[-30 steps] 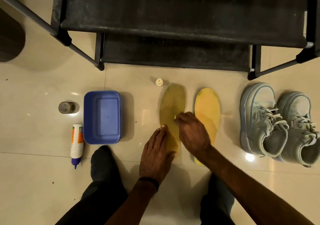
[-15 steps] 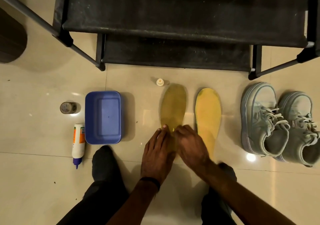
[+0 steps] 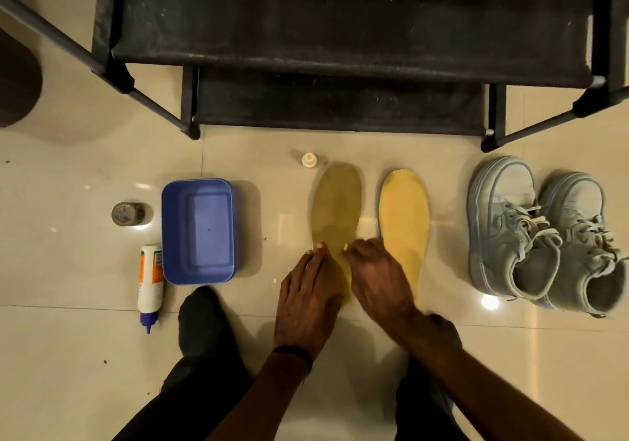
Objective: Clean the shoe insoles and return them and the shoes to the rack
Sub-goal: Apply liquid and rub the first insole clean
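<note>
On bottle (image 3: 150,279), unreadable orange label.

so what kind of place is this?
Most likely a home entryway or shoe corner. A black fabric-shelved shoe rack stands on a glossy beige tiled floor, with a pair of pale sneakers off the rack beside two yellow insoles laid out on the tiles.

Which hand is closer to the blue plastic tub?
The left hand. It rests on the darker yellow insole, just right of the blue plastic tub. The right hand is farther right, between the insoles.
</note>
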